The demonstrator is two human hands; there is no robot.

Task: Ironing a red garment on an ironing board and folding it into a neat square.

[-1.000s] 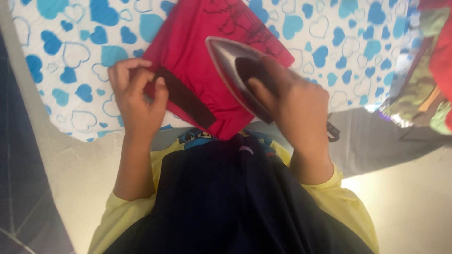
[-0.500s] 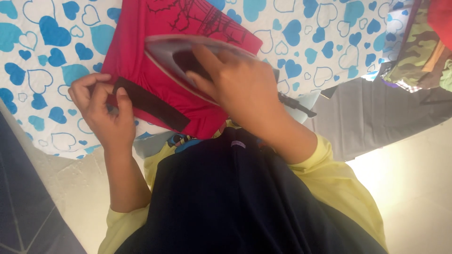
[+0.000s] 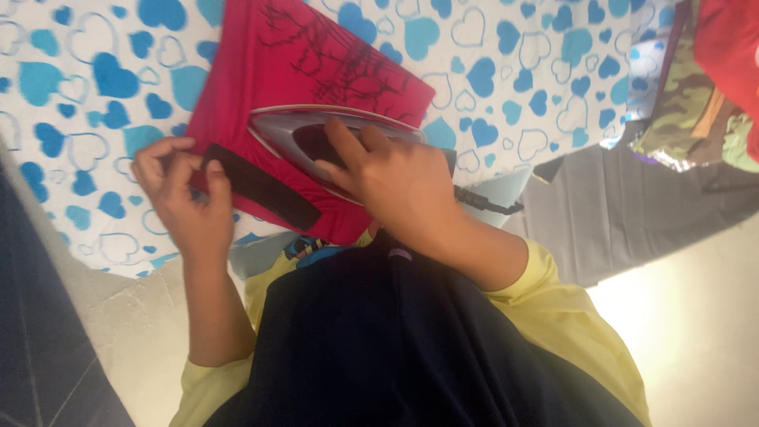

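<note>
Here your right hand [image 3: 399, 186] is wrapped around the handle of the iron [image 3: 316, 142], fingers curled over its dark grip, and the iron's flat plate rests on the red garment [image 3: 300, 55]. The garment lies spread over the surface [image 3: 506, 71], which is covered in a white cloth printed with blue hearts. A black scribbled print shows on the garment's upper part, just beyond the iron's far edge.

Your left hand [image 3: 186, 198] pinches the near left edge of the garment, thumb and fingertips closed on the fabric right at the end of a black band [image 3: 265, 188] that runs slantwise along that hem. The two hands sit near each other, with the band stretched between them and the iron's tip pointing toward your left hand.

A dark cord [image 3: 486, 202] trails from the rear of the iron, past your right wrist, over the surface's edge. Off to the right, well apart from the iron, a camouflage-patterned cloth [image 3: 688, 103] lies heaped, with another red cloth [image 3: 731, 39] touching it at the corner, and grey fabric [image 3: 632, 213] hangs below them. Your yellow sleeves and dark top fill the lower part of the view.
</note>
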